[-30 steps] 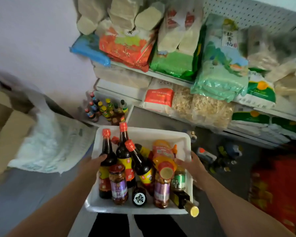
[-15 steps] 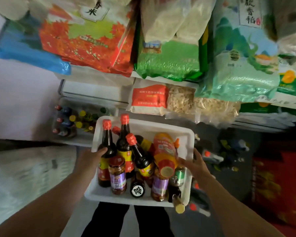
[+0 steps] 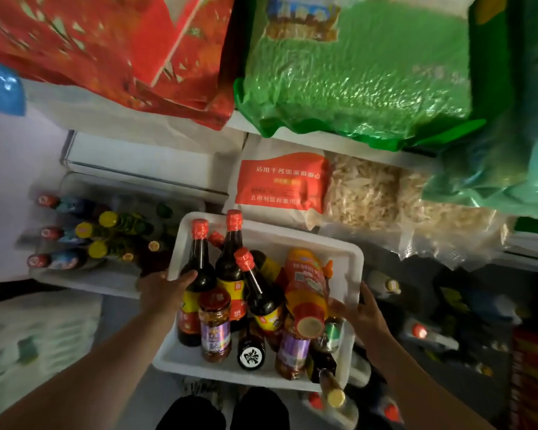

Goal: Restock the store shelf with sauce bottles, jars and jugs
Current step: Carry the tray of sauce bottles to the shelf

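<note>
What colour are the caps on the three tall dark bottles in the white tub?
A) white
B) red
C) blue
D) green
B: the three tall dark bottles standing at the far left of the white tub each end in a red foil cap, plain to see above the jars; the yellow and blue tops belong to other bottles on the low shelf to the left.

Top left: red printed bag (image 3: 112,51), overhanging its ledge.
Top middle: green bag of grain (image 3: 354,76) — just beside the red one.
Far left edge: blue bag corner (image 3: 0,91).
Below the green bag: white pack with an orange label (image 3: 280,181), touching clear packs of pale dried strips (image 3: 385,200).
Lower left: white printed sack (image 3: 35,333) — blurred.
Bottom: dark trouser legs (image 3: 224,411).
</note>
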